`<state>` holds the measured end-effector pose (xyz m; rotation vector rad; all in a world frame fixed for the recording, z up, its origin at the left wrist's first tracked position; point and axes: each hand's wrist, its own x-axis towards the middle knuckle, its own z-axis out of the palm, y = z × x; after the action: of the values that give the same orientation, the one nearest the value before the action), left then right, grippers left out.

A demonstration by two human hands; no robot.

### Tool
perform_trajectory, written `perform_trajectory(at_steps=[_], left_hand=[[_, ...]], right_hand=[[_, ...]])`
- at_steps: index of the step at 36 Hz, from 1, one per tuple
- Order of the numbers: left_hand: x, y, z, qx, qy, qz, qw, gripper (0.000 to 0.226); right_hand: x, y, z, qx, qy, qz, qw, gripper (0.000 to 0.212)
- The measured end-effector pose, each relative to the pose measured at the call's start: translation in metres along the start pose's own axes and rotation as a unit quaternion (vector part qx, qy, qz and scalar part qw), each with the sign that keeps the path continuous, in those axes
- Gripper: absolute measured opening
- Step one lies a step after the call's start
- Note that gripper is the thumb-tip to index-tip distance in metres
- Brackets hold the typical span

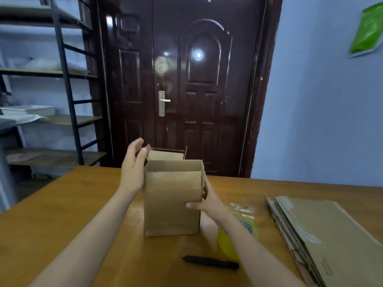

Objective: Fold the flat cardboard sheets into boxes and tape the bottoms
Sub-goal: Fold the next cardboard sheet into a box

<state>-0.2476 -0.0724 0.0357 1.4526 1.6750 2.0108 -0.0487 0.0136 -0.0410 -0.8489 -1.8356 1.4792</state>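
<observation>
A brown cardboard box (pixel 172 201) stands upright on the wooden table (pixel 68 206), opened into a square tube with its top flaps up. My left hand (pixel 132 166) lies against the box's left side, fingers straight, its fingertips at a small side flap near the top. My right hand (pixel 209 201) grips the box's right edge, thumb across the front face and fingers behind. A stack of flat cardboard sheets (pixel 319 235) lies at the right of the table. A yellow tape roll (pixel 228 243) sits just right of the box, partly hidden by my right forearm.
A black pen-like tool (pixel 211 262) lies on the table in front of the tape. A dark double door (pixel 180 79) stands behind the table. Metal shelving (pixel 62 90) fills the left side. A blue wall with a green poster (pixel 369 30) is on the right.
</observation>
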Motion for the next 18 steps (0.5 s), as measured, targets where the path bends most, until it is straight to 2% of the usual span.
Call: perform_trajectory(at_steps=[2, 4, 7, 10, 14, 18], left_hand=[[-0.013, -0.013, 0.001, -0.032, -0.016, -0.023, 0.999, 0.030], [-0.023, -0.022, 0.003, -0.070, -0.022, -0.043, 0.996, 0.032], [-0.031, -0.029, 0.008, -0.129, -0.022, -0.074, 0.989, 0.052], [-0.034, -0.032, 0.012, -0.172, -0.042, -0.076, 0.981, 0.072], [-0.035, -0.041, 0.016, -0.178, -0.065, -0.059, 0.980, 0.088], [-0.039, -0.050, 0.021, -0.177, -0.092, -0.038, 0.979, 0.090]], right_hand=[[-0.001, 0.002, 0.002, -0.016, -0.006, -0.003, 1.000, 0.124], [-0.002, 0.002, 0.002, -0.026, -0.005, -0.013, 1.000, 0.125], [-0.004, -0.001, 0.005, -0.026, 0.014, -0.051, 0.998, 0.122], [-0.005, -0.005, 0.014, 0.009, 0.062, -0.131, 0.989, 0.107], [-0.001, -0.002, 0.020, 0.010, 0.140, -0.178, 0.974, 0.087], [0.001, 0.006, 0.021, 0.000, 0.162, -0.184, 0.969, 0.078]])
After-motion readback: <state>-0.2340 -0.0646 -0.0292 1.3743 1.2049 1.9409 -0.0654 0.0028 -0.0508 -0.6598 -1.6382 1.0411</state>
